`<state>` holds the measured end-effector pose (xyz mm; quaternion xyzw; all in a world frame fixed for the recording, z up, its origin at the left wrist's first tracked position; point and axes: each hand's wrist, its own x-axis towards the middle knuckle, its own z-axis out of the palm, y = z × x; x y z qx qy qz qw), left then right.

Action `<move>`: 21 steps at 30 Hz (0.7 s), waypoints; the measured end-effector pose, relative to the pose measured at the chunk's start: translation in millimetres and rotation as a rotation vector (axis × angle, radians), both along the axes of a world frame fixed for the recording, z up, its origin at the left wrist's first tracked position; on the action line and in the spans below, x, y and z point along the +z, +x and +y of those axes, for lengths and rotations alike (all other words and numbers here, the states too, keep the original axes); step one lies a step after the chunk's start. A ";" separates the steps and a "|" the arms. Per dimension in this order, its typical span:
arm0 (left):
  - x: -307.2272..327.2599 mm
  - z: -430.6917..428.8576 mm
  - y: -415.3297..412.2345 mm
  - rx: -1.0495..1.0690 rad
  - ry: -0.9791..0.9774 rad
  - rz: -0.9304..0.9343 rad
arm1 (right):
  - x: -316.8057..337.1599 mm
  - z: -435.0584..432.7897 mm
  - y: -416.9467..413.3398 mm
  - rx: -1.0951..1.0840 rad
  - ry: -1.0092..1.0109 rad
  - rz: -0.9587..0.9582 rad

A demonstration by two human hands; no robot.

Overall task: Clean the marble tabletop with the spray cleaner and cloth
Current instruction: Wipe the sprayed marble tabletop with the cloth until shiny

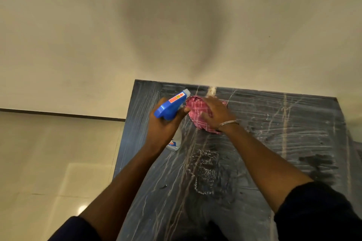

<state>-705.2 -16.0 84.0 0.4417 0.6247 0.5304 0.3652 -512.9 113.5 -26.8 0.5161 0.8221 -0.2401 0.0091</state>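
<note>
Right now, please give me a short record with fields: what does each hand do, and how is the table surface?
left hand: grips the spray bottle below its blue head
right hand: presses the pink checked cloth on the tabletop
tabletop: dark marble, wipe streaks, one foamy patch near the middle
right wrist: metal bracelet

We reached forward with our left forearm (125,178) from seven o'clock and our right forearm (262,154) from four o'clock, dark sleeves (321,211) ending near the elbows. Our left hand (162,123) curled round a clear plastic spray bottle with a blue trigger head (170,106), its nozzle toward one o'clock. Our right hand (213,111), a thin metal bangle (229,123) at its wrist, lay flat on a crumpled pink checked cloth (195,106).
</note>
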 end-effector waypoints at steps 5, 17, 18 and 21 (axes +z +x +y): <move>-4.4 7.3 -12.8 0.013 0.011 0.008 | -46.4 -9.5 -18.6 0.123 0.089 -0.283; -12.9 8.2 -19.0 -0.152 0.175 0.137 | -45.5 41.2 -182.1 0.502 0.233 -0.226; -13.8 7.7 -19.9 -0.152 0.174 0.134 | -46.0 40.9 -193.2 0.523 0.246 -0.231; -12.3 9.1 -17.7 -0.177 0.167 0.149 | -45.1 41.2 -214.5 0.608 0.262 -0.244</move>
